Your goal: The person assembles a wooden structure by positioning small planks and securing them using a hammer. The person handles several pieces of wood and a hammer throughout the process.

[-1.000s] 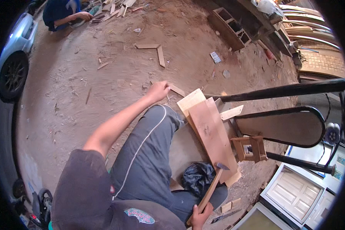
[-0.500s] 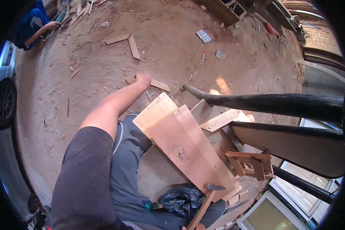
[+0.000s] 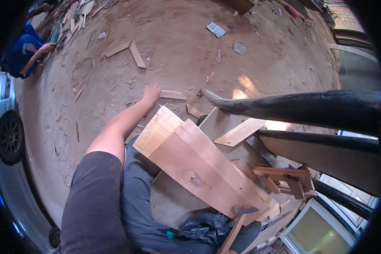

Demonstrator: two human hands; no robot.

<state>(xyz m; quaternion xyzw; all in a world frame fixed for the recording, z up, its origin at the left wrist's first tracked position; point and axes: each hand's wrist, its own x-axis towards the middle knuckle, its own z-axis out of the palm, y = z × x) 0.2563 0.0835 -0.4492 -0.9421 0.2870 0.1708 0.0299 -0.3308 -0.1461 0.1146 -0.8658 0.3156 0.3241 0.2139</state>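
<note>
My left hand reaches down to the ground, closed at the left end of a short wooden strip; its fingertips are partly hidden. At the lower edge my right hand barely shows, wrapped round the handle of a hammer. The hammer's dark head lies over the near end of a wide brown board. This board slants across my lap, with a paler wood piece at its far end. A black plastic bag is bunched beneath the near part.
Two strips joined in an angle lie on the dirt ahead. Black curved bars and a small wooden frame stand at the right. A car is along the left; another person crouches at the far left.
The view has shifted slightly. My left hand now covers the strip's left end, which showed beyond it before. The hammer still rests at the board's near end.
</note>
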